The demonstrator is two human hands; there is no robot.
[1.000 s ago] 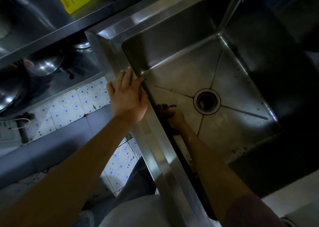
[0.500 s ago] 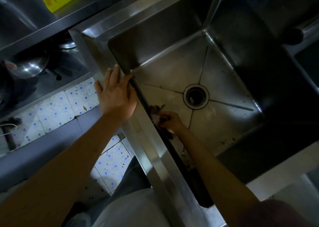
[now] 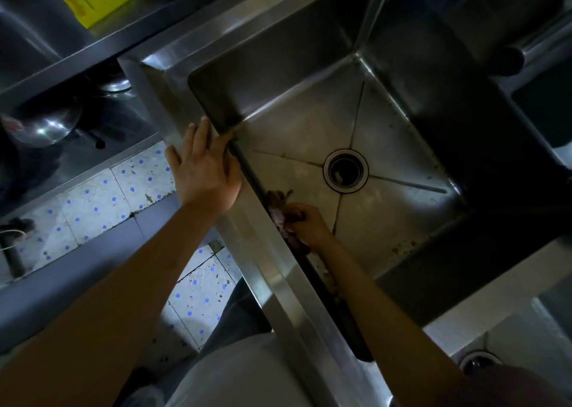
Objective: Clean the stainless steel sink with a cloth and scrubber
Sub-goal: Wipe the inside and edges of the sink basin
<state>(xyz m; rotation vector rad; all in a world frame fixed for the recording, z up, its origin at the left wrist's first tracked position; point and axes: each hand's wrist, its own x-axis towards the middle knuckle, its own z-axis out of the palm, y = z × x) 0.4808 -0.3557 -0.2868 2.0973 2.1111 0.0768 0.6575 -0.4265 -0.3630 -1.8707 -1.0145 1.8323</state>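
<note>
Your left hand (image 3: 205,171) lies flat, fingers straight, on the sink rim (image 3: 278,285) at centre left of the frame, bracing you and holding nothing. Move right and there's your right hand (image 3: 305,220), down inside the sink basin (image 3: 399,220), fingers curled round a dark bunched cloth (image 3: 280,208) pressed against the near wall just under that rim. That wall runs diagonally from upper left to lower right, and so does the grime line under your forearm, so I'd judge your next strokes follow that axis. The right hand is the working one here. Further right, the drain (image 3: 345,171) sits mid-floor, apart from the cloth. No scrubber shows.
</note>
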